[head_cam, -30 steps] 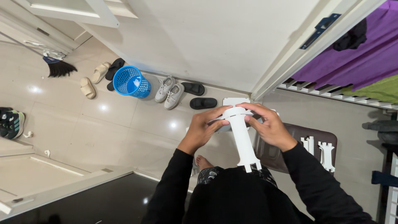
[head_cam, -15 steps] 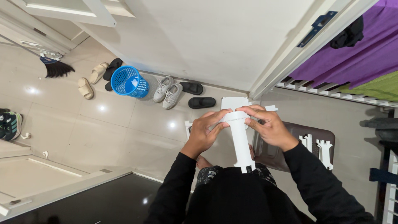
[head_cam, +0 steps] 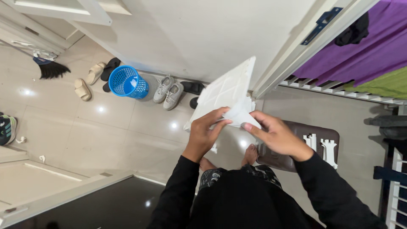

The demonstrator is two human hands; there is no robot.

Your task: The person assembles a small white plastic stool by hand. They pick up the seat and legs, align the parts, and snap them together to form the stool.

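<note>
up high, over the shiny tiled floor (head_cam: 127,127), both hands gripped a flat white plastic panel (head_cam: 224,95) with raised ribs. the left hand (head_cam: 205,135) was pinched shut on its lower edge. the right hand (head_cam: 277,138) was closed on a small white piece (head_cam: 241,116) at the panel's corner, touching it. that piece looked not fully fixed yet. more white parts (head_cam: 320,146) waited on the brown stool (head_cam: 335,140), near a blue basket (head_cam: 126,82) and grey sneakers (head_cam: 168,90).
</note>
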